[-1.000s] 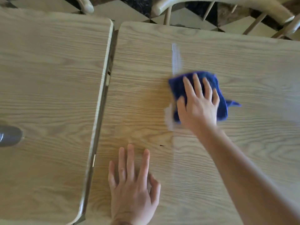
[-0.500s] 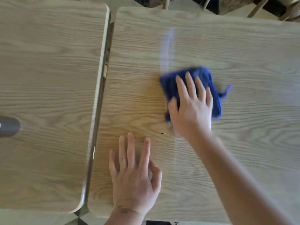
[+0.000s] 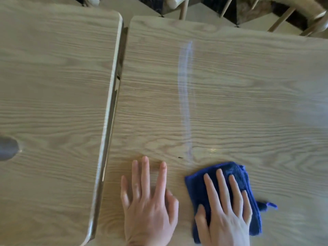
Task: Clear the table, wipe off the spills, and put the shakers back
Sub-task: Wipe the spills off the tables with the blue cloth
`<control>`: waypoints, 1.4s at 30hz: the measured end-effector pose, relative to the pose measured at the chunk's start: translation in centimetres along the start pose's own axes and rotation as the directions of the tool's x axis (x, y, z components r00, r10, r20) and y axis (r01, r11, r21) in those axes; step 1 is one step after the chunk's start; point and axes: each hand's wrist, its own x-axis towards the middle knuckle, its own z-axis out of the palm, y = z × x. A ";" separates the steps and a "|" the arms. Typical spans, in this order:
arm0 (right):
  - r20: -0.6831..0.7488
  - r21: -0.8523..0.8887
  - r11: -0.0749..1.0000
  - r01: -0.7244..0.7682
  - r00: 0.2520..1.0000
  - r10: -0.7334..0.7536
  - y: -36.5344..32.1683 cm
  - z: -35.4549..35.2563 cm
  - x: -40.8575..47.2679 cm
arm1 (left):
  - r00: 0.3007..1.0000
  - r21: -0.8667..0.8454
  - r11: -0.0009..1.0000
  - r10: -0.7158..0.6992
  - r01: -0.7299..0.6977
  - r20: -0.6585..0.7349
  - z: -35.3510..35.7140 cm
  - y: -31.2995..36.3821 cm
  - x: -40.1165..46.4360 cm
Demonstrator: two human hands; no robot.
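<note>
Folded blue cloth (image 3: 230,172) flat on wood-grain table (image 3: 230,86), near edge.

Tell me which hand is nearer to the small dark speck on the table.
Left. The left hand lies flat just below-left of the dark speck, fingertips close. The right hand presses the blue cloth farther below-right.

This looks like a home dining room. A wooden table (image 3: 230,86) stands with spindle-back wooden chairs (image 3: 301,13) beside it.
</note>
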 end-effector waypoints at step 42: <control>-0.163 0.213 0.952 -0.222 0.952 0.258 -9.1 -3.4 24.3 | 0.995 -0.043 0.999 -0.009 0.005 -0.097 0.3 0.1 0.5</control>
